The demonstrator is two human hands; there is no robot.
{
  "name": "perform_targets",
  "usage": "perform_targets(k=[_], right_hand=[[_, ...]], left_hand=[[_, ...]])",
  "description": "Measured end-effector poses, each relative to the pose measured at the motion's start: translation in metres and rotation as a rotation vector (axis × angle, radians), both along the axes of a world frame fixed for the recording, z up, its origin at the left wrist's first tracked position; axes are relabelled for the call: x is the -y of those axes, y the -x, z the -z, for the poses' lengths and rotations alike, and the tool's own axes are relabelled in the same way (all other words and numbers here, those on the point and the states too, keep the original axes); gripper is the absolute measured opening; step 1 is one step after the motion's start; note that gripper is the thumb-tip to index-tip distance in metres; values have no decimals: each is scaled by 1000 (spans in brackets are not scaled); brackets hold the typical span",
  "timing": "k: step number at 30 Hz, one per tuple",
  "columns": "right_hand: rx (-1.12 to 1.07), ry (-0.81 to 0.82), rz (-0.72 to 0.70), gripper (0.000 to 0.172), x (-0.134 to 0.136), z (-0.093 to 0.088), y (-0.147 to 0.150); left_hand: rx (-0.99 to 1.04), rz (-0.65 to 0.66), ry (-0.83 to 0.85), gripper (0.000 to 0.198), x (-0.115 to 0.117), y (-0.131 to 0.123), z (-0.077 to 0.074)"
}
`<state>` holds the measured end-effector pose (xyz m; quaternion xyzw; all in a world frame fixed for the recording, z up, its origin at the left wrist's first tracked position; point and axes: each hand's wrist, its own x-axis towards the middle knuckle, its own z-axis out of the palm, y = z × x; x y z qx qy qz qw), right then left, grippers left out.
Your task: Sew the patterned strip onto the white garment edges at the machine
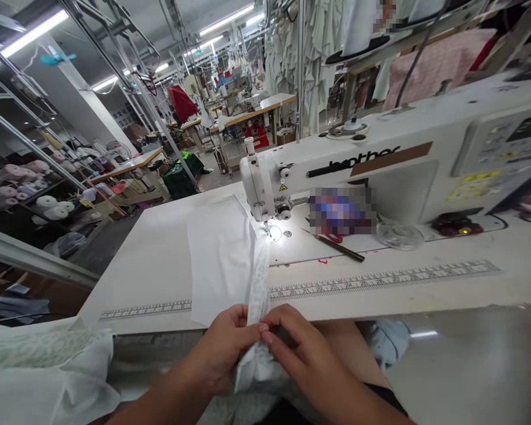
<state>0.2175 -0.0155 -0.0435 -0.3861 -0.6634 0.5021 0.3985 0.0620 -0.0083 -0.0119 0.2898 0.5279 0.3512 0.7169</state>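
Observation:
A white piece of fabric [223,254] lies on the table, its right edge running to the needle of the sewing machine [265,183]. Along that edge a narrow folded strip of pale patterned fabric [259,277] comes toward me and hangs over the table's front edge. My left hand [230,342] grips the strip from the left, thumb on top. From the right, my right hand [298,339] pinches the same strip, its thumb and forefinger meeting the left thumb. The lower end of the strip is partly hidden behind my hands.
A printed ruler scale [380,280] runs along the table front. Dark-handled tweezers [340,248] and a clear round dish [400,234] lie right of the needle. More pale fabric [48,366] rests at the lower left. Other worktables [256,109] stand behind.

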Motion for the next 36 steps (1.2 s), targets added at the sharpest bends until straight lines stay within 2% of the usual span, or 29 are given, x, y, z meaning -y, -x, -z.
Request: perform_targets(k=[3,6,9,11,13,14,15,17,18,20,22,27,29,31,33,36], right_hand=[[-9,-61,-37,22,-3,-7,0],[-111,-23,-77,27,-7,-10,1],[-264,166,-50,28,-5,-6,5],[-403,360,-17,27,-1,-2,8],[-582,542,14,26,3,0,12],[-675,613,25,27,4,0,13],[-755,666,29,27,5,-1,13],[-866,723,19,26,4,-3,13],[-896,737,1,26,3,-4,12],[-918,745,-29,26,0,-6,10],[-905,749,-30,28,-3,-7,9],[-752,693,-24,44,-8,-8,5],[-715,626,-22,49,-10,-8,5],[-737,593,-18,47,-10,-6,7],[-798,610,-37,42,-8,-3,11],[-869,700,-142,38,-2,5,17]], left_hand=[[-311,31,-194,39,3,5,-9],[-676,131,-460,25,11,8,-12],[-944,277,-798,14,27,4,-1],[-983,441,-1008,19,36,-1,10],[-938,551,-1103,22,40,-3,17],[-913,525,-1101,22,40,-3,18],[-893,441,-1065,21,37,-3,18],[-833,232,-901,17,28,0,13],[-782,177,-806,22,22,2,10],[-659,211,-683,35,13,3,6],[-584,275,-670,36,6,2,6],[-555,103,-601,6,9,7,19],[-521,76,-556,12,14,12,23],[-483,31,-495,13,18,16,26],[-416,-17,-401,15,20,18,29],[-316,-54,-300,22,19,17,34]])
